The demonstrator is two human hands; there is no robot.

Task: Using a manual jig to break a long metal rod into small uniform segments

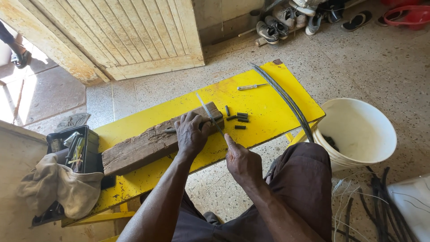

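Head view, looking down over a low yellow-painted desk (268,96) on a speckled terrazzo floor (380,67). A weathered brown wooden block (143,148) lies slantwise across the desk. The left hand (191,133) presses down on the block's right end, its grip closed over a short dark cable piece (170,131) whose end juts out to the left of the fingers. The right hand (242,163), just off the desk's near edge, has its grip closed on the handle of a thin metal saw blade (207,112); the blade slants up and away across the block, passing right beside the left hand's fingers.

On the desk, just right of the block, lie several short black cut cable segments (239,119), close together. Farther back rests a pale-handled screwdriver (251,87). A long dark grey cable (286,101) curves across the desk's right end, down toward the person's knee.

Right of the desk stands a white plastic bucket (363,134) with a few dark pieces inside. At the desk's left end sits a black toolbox (74,148), partly draped with a beige cloth (62,186). Loose black cables (380,201) lie on the floor at lower right; shoes (280,22) line the far wall beside a cream wooden door (130,36).
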